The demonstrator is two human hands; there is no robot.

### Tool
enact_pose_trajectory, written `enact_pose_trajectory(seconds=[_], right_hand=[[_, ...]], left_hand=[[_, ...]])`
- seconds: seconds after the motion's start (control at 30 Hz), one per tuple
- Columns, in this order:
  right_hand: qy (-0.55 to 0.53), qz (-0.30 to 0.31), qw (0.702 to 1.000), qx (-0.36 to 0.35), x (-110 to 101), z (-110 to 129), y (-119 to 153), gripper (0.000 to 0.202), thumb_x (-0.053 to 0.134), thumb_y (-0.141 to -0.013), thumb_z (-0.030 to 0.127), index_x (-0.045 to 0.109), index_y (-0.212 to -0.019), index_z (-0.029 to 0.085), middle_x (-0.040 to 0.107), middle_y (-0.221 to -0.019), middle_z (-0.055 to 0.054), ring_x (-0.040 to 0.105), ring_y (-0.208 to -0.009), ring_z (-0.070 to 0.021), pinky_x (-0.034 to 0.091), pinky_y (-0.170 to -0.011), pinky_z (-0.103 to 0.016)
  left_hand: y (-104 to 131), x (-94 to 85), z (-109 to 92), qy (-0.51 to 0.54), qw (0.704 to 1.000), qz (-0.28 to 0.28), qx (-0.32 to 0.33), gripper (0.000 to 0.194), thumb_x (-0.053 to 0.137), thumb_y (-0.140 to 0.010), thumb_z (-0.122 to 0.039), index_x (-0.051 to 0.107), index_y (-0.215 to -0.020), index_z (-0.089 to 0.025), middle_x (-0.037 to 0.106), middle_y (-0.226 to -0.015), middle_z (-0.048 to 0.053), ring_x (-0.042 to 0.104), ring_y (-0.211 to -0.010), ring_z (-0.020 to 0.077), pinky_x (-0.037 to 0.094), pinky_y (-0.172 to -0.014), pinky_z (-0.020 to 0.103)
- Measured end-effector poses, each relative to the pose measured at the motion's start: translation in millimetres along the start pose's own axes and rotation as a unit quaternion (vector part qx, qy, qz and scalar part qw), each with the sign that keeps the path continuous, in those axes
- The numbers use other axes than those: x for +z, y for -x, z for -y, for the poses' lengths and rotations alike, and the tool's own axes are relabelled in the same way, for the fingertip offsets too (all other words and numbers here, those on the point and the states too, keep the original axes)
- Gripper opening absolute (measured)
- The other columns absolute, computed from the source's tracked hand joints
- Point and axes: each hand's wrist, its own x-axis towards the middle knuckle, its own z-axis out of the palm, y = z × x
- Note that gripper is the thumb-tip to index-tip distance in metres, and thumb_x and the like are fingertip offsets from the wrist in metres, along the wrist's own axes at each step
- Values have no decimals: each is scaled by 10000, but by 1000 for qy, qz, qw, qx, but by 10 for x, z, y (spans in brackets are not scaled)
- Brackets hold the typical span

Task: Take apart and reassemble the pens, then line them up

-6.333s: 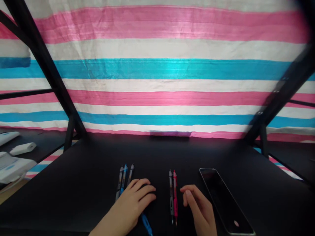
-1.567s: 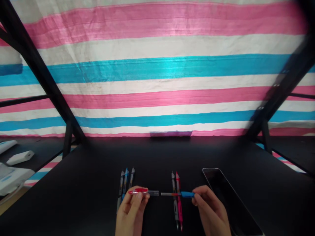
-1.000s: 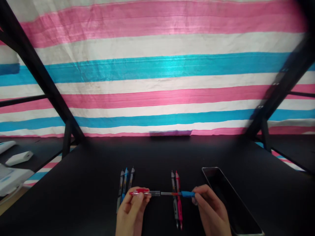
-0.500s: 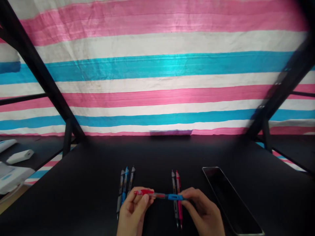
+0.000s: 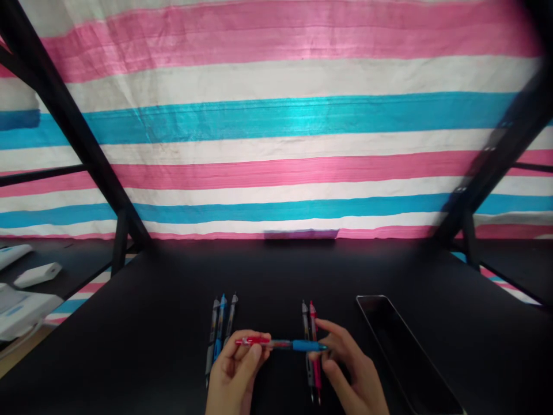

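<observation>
seemingly joining red-and-blue pen (image 5: 283,344), lower centre
left hand (image 5: 235,372) pinches it; right hand (image 5: 352,369), fingers parted, likely must grip, twist

Striped sheet (image 5: 302,170) as back wall: horiz pink/white/blue bands, wrinkled upper L, glare spot (image 5: 305,115) ctr on blue band. Blk table (image 5: 276,271) in front, blk slanted frame bars (image 5: 86,144) both sides, dark surfaces (image 5: 82,259) beyond L + R.
</observation>
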Motion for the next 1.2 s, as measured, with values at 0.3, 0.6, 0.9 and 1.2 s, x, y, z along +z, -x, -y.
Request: enact_pose_trajectory(seconds=[0.3,0.6,0.9,1.2], right_hand=[[49,14,999,-1,16,11,-15,283,517,-986,399,702,-863,223,712,-682,-22,663,-556,-154,506,-528,-198],[50,-7,999,4,79,-53,58,270,540,-977,411,679,-852,217,655,-661,-17,579,-532,-148,466,-507,-215],[101,17,990,-101,81,-46,8,228,532,-968,292,591,-760,220,540,-640,5,534,-550,-145,388,-515,-239],[119,49,986,-107,73,-44,-22,422,378,-1030,269,454,-619,206,533,-595,-6,540,-551,-138,391,-524,-226]], left_hand=[[-11,2,5,11,1000,-10,1,343,933,-548,-413,778,-759,-193,767,-817,56,711,-787,184,571,-760,231],[-13,9,13,10,1000,-23,2,370,936,-534,-420,771,-765,-182,764,-813,67,704,-788,196,575,-758,253],[-30,-25,43,20,1000,-20,14,347,930,-557,-415,778,-774,-190,752,-813,57,686,-785,188,567,-741,252],[-20,-40,78,15,1000,-11,23,351,930,-558,-414,789,-799,-201,756,-823,61,692,-804,200,559,-742,260]])
